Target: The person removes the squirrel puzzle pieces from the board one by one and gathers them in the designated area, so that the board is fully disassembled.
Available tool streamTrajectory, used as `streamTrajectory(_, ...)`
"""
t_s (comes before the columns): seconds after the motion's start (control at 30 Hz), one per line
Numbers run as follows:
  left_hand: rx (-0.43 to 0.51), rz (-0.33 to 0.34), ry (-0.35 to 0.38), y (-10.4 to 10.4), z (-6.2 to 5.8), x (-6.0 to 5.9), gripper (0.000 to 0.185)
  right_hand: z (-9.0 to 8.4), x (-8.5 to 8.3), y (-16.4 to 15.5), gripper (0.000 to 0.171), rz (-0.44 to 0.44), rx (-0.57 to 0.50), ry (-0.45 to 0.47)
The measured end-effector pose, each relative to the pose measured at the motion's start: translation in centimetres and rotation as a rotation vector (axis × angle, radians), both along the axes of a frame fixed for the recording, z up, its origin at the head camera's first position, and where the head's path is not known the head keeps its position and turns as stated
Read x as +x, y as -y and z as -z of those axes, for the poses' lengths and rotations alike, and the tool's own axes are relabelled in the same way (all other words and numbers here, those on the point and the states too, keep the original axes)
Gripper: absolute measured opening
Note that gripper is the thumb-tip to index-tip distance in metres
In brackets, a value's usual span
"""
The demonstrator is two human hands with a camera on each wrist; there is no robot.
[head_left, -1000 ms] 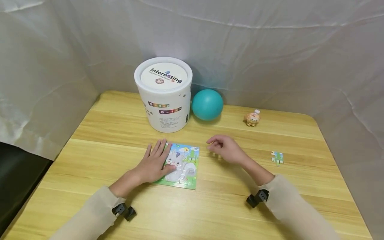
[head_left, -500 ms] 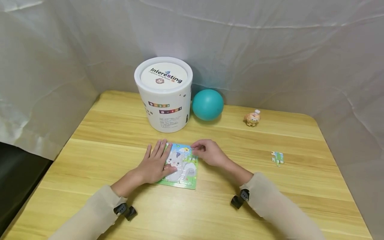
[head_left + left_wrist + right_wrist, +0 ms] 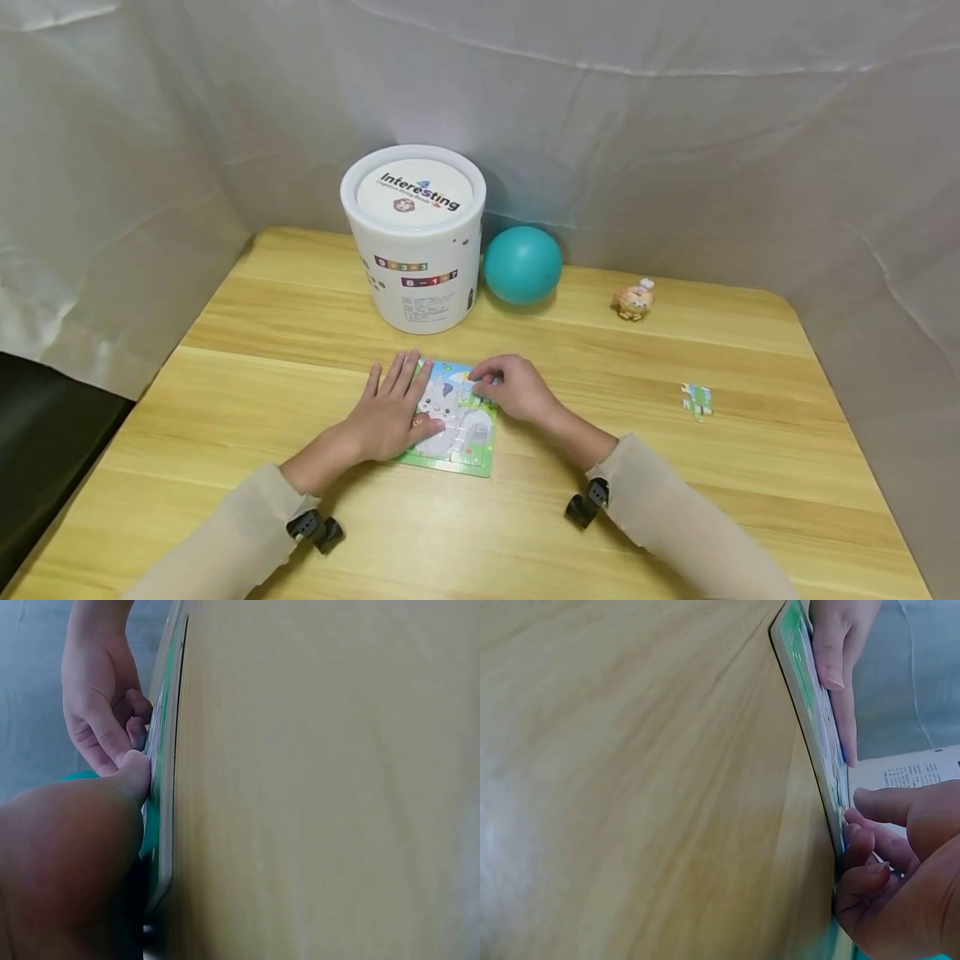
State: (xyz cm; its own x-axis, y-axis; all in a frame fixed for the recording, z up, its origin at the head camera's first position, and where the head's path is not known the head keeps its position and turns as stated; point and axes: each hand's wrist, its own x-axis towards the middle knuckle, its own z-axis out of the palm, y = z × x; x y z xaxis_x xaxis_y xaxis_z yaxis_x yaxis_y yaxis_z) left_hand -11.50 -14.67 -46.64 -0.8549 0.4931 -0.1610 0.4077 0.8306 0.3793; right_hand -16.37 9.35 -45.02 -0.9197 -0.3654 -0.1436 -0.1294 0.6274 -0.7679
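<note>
A flat, square jigsaw puzzle [image 3: 472, 425] with a grey squirrel picture and a green border lies on the table. My left hand [image 3: 386, 421] rests spread over its left side, the thumb lying across the picture. At the puzzle's upper right corner is my right hand [image 3: 513, 387], its fingers bent and its thumb and index finger close together. In the right wrist view, the right hand's fingertips [image 3: 853, 816] touch or nearly touch the puzzle surface. Whether a puzzle piece is between them cannot be made out. Loose blue-and-green jigsaw pieces [image 3: 698, 399] lie to the right.
Behind the puzzle stands a white lidded tub [image 3: 423, 275] with printed labels. A teal ball [image 3: 522, 265] sits beside it, and a small orange figurine [image 3: 633, 300] is further right. A pale curtain [image 3: 675, 150] surrounds the wooden table [image 3: 450, 542] at the back and sides.
My right hand has moved left from beside the puzzle onto its upper right corner. The left hand keeps its place on the puzzle. The head view has shifted slightly.
</note>
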Motion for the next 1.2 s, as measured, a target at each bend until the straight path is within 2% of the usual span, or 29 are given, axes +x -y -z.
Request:
streamTrajectory(0.27,0.011,0.003,-0.006,-0.1,-0.2,0.1,0.092,-0.5,0.2,0.5,0.007,-0.012,0.035,0.019)
streamTrajectory(0.57,-0.049,-0.009,-0.028,0.0,1.0,-0.1,0.09,-0.7,0.3,1.0,0.006,-0.015,0.072,0.028)
streamTrajectory(0.87,-0.052,-0.007,-0.012,-0.2,0.1,0.0,0.089,-0.7,0.4,1.3,0.007,0.025,0.071,0.03)
streamTrajectory(1.2,-0.074,-0.01,-0.023,-0.2,0.6,-0.2,0.088,0.0,0.3,1.5,0.008,0.062,0.084,-0.016)
